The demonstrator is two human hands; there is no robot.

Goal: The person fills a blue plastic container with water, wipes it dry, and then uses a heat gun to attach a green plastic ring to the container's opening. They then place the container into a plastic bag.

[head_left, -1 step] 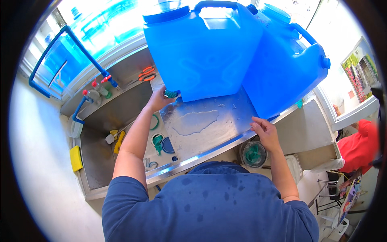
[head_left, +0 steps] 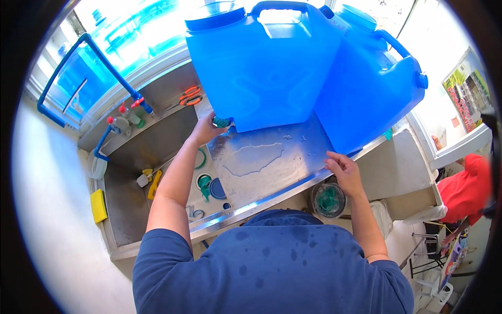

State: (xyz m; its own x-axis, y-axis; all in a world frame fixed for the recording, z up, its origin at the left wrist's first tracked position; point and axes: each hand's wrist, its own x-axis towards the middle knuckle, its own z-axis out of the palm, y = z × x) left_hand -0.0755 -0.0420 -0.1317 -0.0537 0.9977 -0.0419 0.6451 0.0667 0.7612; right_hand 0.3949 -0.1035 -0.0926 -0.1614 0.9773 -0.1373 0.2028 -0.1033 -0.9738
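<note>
A large blue water jug point(head_left: 266, 78) stands upright on the stainless steel counter point(head_left: 246, 186). At its lower left corner my left hand point(head_left: 207, 130) is closed on a green ridged cap point(head_left: 221, 122), which partly hides behind the fingers. A second blue jug point(head_left: 366, 89) leans at an angle to the right, against the first. Just below its bottom edge is my right hand point(head_left: 345, 170), fingers loosely bent and a little apart, with nothing visible in them. Between the hands, a puddle point(head_left: 256, 162) lies on the metal.
The sink point(head_left: 141, 152) is at left, with orange-handled scissors point(head_left: 191, 96), bottles point(head_left: 130, 115) and a blue pipe point(head_left: 112, 65) behind it. A yellow sponge point(head_left: 98, 205) lies on its left rim. A clear tub point(head_left: 328, 200) holds green pieces. At right is a person in red point(head_left: 465, 186).
</note>
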